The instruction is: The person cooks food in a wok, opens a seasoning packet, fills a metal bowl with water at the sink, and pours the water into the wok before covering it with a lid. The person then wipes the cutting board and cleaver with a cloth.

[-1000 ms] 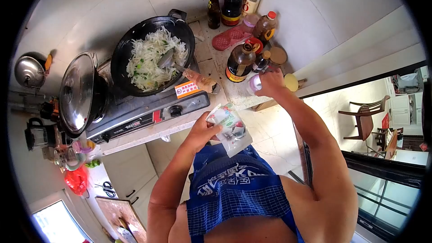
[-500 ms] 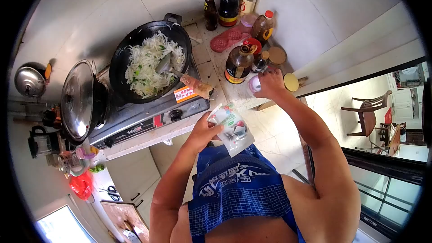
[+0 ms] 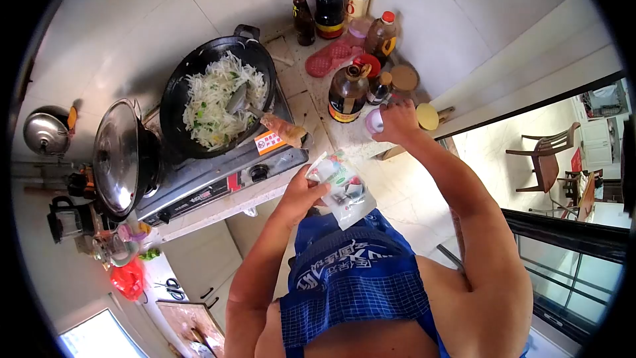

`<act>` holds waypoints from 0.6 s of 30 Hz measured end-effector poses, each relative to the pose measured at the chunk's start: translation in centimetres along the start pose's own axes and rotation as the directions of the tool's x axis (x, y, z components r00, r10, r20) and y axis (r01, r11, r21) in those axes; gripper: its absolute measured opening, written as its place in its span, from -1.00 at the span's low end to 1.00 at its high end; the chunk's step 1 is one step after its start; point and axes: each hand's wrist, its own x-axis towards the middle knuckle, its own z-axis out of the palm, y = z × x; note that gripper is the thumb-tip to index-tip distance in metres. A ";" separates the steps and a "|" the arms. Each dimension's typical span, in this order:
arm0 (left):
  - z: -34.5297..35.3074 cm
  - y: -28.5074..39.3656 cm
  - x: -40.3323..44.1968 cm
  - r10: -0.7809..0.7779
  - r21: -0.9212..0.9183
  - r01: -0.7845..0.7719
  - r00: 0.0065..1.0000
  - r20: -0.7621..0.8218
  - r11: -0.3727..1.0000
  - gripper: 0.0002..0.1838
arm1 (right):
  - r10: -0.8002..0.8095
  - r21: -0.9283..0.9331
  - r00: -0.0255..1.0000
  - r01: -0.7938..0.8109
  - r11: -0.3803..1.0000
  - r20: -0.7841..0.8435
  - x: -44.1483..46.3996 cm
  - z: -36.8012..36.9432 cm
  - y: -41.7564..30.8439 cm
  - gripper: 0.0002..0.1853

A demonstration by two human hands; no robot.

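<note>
A white printed seasoning packet is pinched in my left hand, held in front of the blue apron. My right hand is curled at the side of a small white jar on the counter corner; its fingertips are partly hidden. Just behind it are a small dark bottle and an uncapped large brown sauce bottle. On the stove, a black wok holds pale shredded vegetables with green bits. A spatula rests in it, its handle over the wok's edge.
Several sauce bottles line the wall behind a pink tray. A lidded pot occupies the left of the gas stove. Near my right wrist sits a yellow-lidded jar. Scissors lie on the left counter.
The view has shifted slightly. Both hands keep nearly the same positions, the left with the packet and the right at the small jar.
</note>
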 end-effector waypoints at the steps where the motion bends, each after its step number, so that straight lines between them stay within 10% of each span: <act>1: 0.1 -0.2 -0.1 -0.006 0.002 0.006 1.000 0.003 1.000 -0.37 | 0.023 0.021 1.000 -0.022 1.000 -0.005 -0.1 0.7 -0.1 -0.39; 15: 1.0 -0.3 1.4 0.012 -0.005 -0.012 0.997 0.074 1.000 -0.45 | 0.077 0.059 0.993 -0.083 0.995 0.093 -2.0 -1.2 0.6 -0.11; 18: 1.7 0.3 2.3 0.022 -0.063 -0.016 0.994 0.102 0.998 -0.48 | -0.091 0.312 0.927 0.214 0.926 -0.365 -5.2 -1.3 2.7 -0.23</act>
